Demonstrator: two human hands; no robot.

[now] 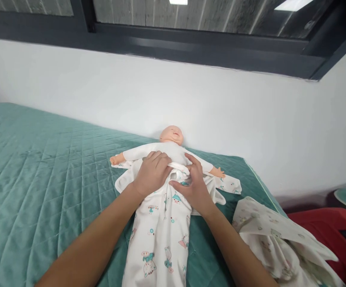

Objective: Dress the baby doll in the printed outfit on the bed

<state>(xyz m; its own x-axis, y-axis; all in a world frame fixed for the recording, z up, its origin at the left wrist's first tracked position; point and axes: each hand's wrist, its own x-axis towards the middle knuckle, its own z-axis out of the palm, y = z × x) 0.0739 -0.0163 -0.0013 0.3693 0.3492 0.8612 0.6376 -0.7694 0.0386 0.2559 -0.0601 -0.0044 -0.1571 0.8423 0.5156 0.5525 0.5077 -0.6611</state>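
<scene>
A baby doll lies on its back with its head by the wall, its arms spread and its torso in a white long-sleeved top. Printed baby pants with cartoon animals cover its lower body and stretch toward me. My left hand is closed on the waistband at the doll's belly. On the other side my right hand grips the same waistband between thumb and fingers. Beneath the doll a printed jacket is spread out, one sleeve showing past the doll's hand.
A green quilted cover lies under everything. Crumpled printed cloth sits at the right edge, beside a red object lower down. Behind the doll rise a white wall and a dark window frame.
</scene>
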